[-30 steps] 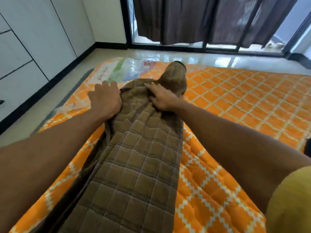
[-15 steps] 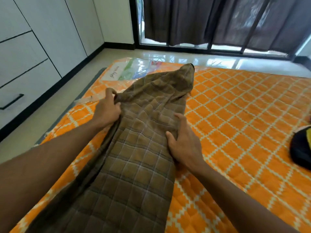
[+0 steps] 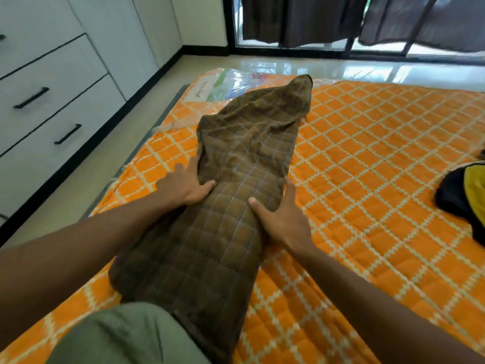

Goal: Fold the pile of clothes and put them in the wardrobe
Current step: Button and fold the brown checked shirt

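Your brown checked garment (image 3: 236,211) lies as a long, narrow strip on the orange mattress (image 3: 372,158), running from 6 o'clock up to a rumpled, pointed end at 12 o'clock. A black-and-yellow garment (image 3: 464,203) sits bunched at 3 o'clock, well apart. The white wardrobe (image 3: 52,106), drawers closed, stands at 10 o'clock.

Brown checked cloth (image 3: 236,206) lies lengthwise on orange mattress (image 3: 367,179). Far end bunched to a point, near end over knee in green shorts (image 3: 126,334). Left grip (image 3: 183,187) flat at cloth's left edge: thumb on cloth, fingers straight along the edge. Right grip (image 3: 283,219) flat at right edge, thumb on cloth, fingers alongside. Black & yellow garment (image 3: 462,200) at far right of mattress, well apart from cloth. White drawers (image 3: 52,114) w/ black handles on left. Dark curtains (image 3: 301,19) at back.
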